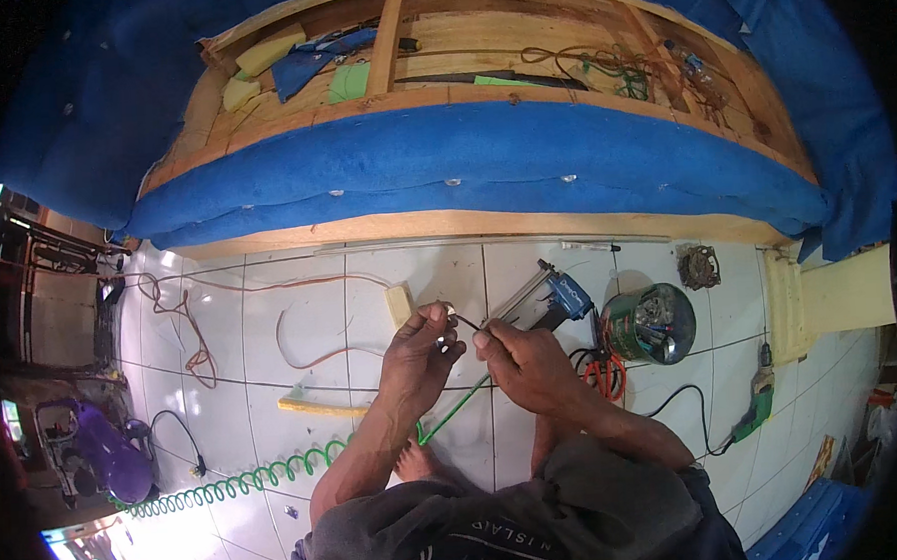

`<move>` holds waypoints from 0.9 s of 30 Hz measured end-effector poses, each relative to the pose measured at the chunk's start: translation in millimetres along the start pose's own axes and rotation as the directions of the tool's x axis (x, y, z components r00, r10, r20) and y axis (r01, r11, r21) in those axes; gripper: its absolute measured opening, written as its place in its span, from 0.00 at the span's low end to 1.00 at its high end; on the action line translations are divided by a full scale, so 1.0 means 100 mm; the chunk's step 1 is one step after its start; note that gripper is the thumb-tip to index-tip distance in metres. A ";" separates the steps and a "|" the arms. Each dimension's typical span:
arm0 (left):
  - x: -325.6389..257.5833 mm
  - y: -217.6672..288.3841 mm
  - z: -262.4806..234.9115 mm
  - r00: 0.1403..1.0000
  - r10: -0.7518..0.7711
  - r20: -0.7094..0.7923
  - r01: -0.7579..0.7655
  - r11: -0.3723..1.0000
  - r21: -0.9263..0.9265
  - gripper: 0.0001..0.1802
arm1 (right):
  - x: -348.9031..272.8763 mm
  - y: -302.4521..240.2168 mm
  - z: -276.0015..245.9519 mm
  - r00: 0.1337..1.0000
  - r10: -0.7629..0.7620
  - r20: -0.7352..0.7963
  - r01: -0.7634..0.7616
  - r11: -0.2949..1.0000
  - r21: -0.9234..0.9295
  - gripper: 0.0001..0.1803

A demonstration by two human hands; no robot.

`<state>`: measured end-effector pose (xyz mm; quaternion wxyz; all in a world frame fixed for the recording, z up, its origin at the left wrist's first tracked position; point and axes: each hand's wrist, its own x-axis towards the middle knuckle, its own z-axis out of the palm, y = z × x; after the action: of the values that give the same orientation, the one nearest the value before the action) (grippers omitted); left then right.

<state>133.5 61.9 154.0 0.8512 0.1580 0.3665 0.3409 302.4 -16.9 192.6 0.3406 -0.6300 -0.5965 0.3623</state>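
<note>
left hand [419,353] pinched a small shiny piece [449,308]; right hand [528,363] gripped a thin dark rod [467,323], which lay between the hands, long axis slanting up-left toward the piece; contact unconfirmed.

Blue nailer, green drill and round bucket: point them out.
Blue nailer [569,297], head view: the blue body.
Green drill [754,415], head view: the green casing.
Round bucket [620,326], head view: the outer wall.

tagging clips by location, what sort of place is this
Probably a small upholstery workshop: blue cloth covers part of a wooden frame, and a nail or staple gun and a drill lie on the tiles.
</note>
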 end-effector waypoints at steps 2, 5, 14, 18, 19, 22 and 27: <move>-0.01 0.02 -0.02 1.000 0.002 -0.015 -0.003 0.999 -0.039 0.11 | 0.02 -0.03 0.06 0.999 -0.021 -0.028 0.024 0.995 0.099 0.15; -0.04 0.05 -0.06 1.000 0.026 -0.009 -0.027 0.999 -0.046 0.11 | 0.04 -0.07 0.15 1.000 -0.013 -0.022 0.016 0.992 0.129 0.15; -0.08 0.07 -0.09 0.999 0.036 -0.009 -0.037 0.994 -0.099 0.11 | 0.05 -0.05 0.25 0.996 0.002 -0.093 0.014 0.986 0.165 0.14; -0.09 0.07 -0.06 1.000 0.028 -0.005 -0.029 0.996 -0.082 0.10 | 0.04 -0.04 0.24 0.995 0.031 -0.097 -0.013 0.984 0.176 0.14; -0.09 0.07 -0.05 1.000 0.024 -0.006 -0.025 0.996 -0.080 0.10 | 0.04 -0.04 0.24 0.995 0.039 -0.095 -0.021 0.982 0.188 0.14; -0.09 0.07 -0.04 1.000 0.017 -0.007 -0.018 0.996 -0.085 0.09 | 0.05 -0.02 0.23 0.992 0.006 -0.129 0.021 0.978 0.206 0.14; -0.07 0.04 -0.05 1.000 0.018 -0.002 -0.018 0.997 -0.080 0.09 | 0.05 0.01 0.23 0.994 0.027 -0.106 -0.005 0.979 0.205 0.15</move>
<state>124.7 60.3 156.3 0.8537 0.1269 0.3515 0.3628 283.2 -12.0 179.6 0.4326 -0.6151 -0.5316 0.3896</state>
